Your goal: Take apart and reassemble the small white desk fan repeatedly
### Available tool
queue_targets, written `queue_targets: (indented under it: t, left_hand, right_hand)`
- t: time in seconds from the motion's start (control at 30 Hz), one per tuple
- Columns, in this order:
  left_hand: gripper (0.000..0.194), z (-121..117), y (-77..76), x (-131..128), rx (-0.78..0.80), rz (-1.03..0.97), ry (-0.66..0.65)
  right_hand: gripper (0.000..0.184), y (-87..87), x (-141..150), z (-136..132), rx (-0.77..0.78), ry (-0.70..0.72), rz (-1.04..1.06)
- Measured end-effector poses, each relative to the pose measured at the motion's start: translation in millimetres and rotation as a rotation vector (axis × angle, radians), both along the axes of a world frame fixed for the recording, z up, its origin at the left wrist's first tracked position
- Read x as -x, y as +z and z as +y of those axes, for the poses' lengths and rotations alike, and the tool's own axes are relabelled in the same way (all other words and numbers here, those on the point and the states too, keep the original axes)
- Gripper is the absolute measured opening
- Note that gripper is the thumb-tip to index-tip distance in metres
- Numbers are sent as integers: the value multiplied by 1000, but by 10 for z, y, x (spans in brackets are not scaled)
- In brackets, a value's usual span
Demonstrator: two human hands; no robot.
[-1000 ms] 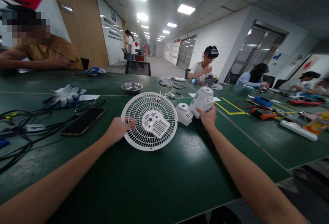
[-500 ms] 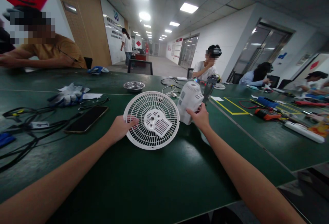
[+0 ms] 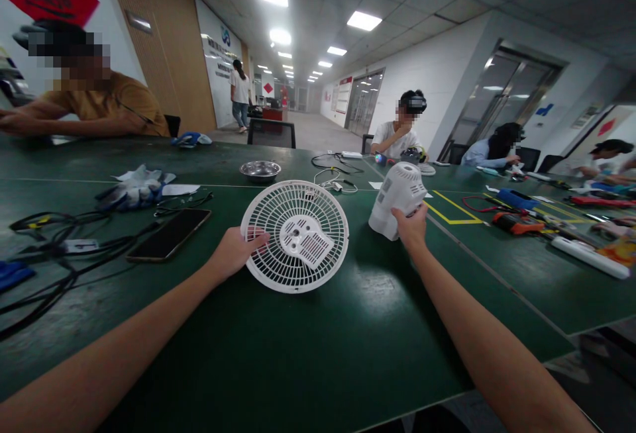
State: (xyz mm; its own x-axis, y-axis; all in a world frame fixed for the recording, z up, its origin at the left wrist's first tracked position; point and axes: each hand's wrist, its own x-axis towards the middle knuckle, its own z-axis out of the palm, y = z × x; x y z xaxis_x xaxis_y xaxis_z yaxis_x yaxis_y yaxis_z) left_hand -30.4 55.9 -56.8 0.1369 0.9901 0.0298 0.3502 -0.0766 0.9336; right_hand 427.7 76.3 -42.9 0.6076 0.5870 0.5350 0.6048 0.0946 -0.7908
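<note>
The fan cover (image 3: 298, 233) is just left of 12 o'clock, the white casing (image 3: 395, 198) at 1 o'clock. Your left hand (image 3: 233, 251) grips the cover's 9 o'clock edge; your right hand (image 3: 412, 226) grasps the casing's side. With only one edge held, the cover could tip; a loose grip could drop the casing. The cover is round, its slotted plate (image 3: 315, 249) pointing to 4 o'clock; the casing's long axis leans from 7 to 1. A metal bowl (image 3: 260, 170) sits beyond, on the counter (image 3: 298, 360).
</note>
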Motion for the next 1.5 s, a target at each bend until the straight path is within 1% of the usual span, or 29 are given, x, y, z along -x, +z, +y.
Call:
queue_targets:
  t: [0.1,0.27,0.4,0.47,0.53,0.6,0.7,0.73,0.77,0.83,0.9,0.97,1.07,1.17,1.23,1.37,1.43,1.5]
  left_hand:
    - [34,-17,23,-11,5,-10,4]
    - [33,-32,42,-7,16,-20,-15]
    - [34,-45,50,-17,8,-27,6]
    - [34,-51,57,-22,7,-32,9]
    - [34,-51,57,-20,2,-20,-7]
    - [33,-42,49,-9,-7,-1,-28]
    - [33,-24,26,9,-26,6,-37]
    - [33,-20,20,12,-30,6,-38]
    - [33,-17,15,14,-32,8,-41]
    - [33,-17,13,14,-33,13,-46]
    - [34,-21,16,12,-25,20,-44]
    - [35,-26,20,10,-16,21,-43]
    - [35,-32,25,8,-12,14,-46]
    - [33,-38,33,2,-23,4,-41]
    - [31,-41,42,-3,-28,2,-38]
    - [30,-33,41,-14,-32,-9,-45]
    - [31,-19,23,-14,-35,-21,-40]
    - [32,-1,-3,-10,-40,-31,-40]
  right_hand:
    - [88,28,26,-12,-54,12,-35]
    - [78,93,59,-55,-118,-35,-61]
    - [79,99,65,-44,-184,54,-14]
    - [80,96,54,-30,-208,74,-19]
    - [82,100,41,-29,-221,47,-50]
    - [84,120,41,-49,-239,-10,-102]
    - [86,191,100,-125,-312,-110,-230]
    - [86,223,142,-158,-346,-119,-271]
    - [85,255,196,-192,-375,-106,-300]
    - [84,301,338,-257,-392,-25,-310]
    - [81,301,507,-306,-324,85,-279]
    - [77,244,671,-328,-196,195,-266]
    - [73,79,856,-314,24,324,-285]
    - [72,-84,938,-271,225,409,-306]
    - [71,-153,951,-243,350,407,-324]
    - [72,-197,961,-218,556,291,-448]
    - [75,-182,978,-229,611,263,-483]
    - [75,-136,1001,-256,587,252,-487]
